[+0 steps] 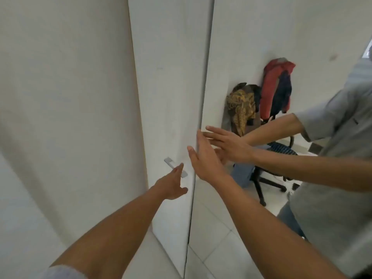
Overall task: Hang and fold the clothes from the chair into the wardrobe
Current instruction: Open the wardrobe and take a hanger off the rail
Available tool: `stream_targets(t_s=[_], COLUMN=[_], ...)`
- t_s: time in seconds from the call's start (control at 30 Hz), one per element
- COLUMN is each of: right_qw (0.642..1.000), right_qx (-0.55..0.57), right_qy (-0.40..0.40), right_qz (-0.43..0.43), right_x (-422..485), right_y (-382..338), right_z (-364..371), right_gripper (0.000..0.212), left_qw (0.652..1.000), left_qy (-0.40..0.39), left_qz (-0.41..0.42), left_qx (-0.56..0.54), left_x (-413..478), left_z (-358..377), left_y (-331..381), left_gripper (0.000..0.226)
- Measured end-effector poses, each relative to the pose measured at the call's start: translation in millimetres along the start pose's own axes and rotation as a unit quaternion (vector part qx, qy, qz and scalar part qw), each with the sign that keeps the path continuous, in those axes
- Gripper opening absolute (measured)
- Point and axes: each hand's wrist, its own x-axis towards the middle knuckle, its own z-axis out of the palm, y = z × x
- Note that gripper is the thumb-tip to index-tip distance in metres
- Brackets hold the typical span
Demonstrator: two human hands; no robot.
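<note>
At the wardrobe [167,87], the left hand [171,186] stretched toward the handle [175,167], fingers loose and empty, perhaps touching it. The right hand [203,160], flat and empty, lay at the mirror door [241,47] edge. Hooking the handle fully before pulling would serve best. Mirrored, the clothes [271,87] hung red, dark and gold-patterned over the chair [281,151].

Blocked ahead of left hand [171,186] by flat white wardrobe door [167,77] with small silver bar handle [169,161]; at fingertips of right hand [203,160], mirrored door [241,47]; open below both wrists.
</note>
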Motion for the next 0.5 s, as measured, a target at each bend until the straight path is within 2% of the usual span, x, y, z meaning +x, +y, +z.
stream_targets(t_s=[0.1,0.13,0.17,0.27,0.3,0.33,0.37,0.5], right_qw=[0.992,0.981,0.970,0.923,0.911,0.903,0.890,0.816], right_qx=[-0.080,-0.132,-0.152,-0.183,-0.216,-0.219,-0.257,-0.330], right_qy=[0.050,0.024,-0.035,-0.059,-0.065,-0.022,-0.038,0.049], right_qz=[-0.086,-0.137,-0.187,-0.332,-0.345,-0.370,-0.375,-0.472], right_x=[4,8,15,52,60,64,65,79], right_y=[2,8,16,59,78,92,94,103], right_z=[-14,-27,-43,-74,-70,-60,-59,-45], right_gripper=[0.061,0.058,0.053,0.046,0.046,0.045,0.042,0.032], left_qw=[0.999,0.999,0.998,0.999,1.000,1.000,1.000,0.998], left_qy=[-0.017,-0.030,-0.037,-0.027,-0.005,0.010,0.026,0.060], left_qz=[-0.026,-0.031,-0.034,-0.021,-0.013,-0.007,0.000,0.030], left_qx=[-0.015,-0.023,-0.027,-0.026,-0.017,-0.009,0.003,0.014], left_x=[17,20,27,26,27,26,25,14], left_z=[7,7,11,15,18,19,21,22], left_y=[0,0,-3,0,-1,-1,-1,-4], left_gripper=[0.108,0.110,0.112,0.115,0.115,0.113,0.111,0.107])
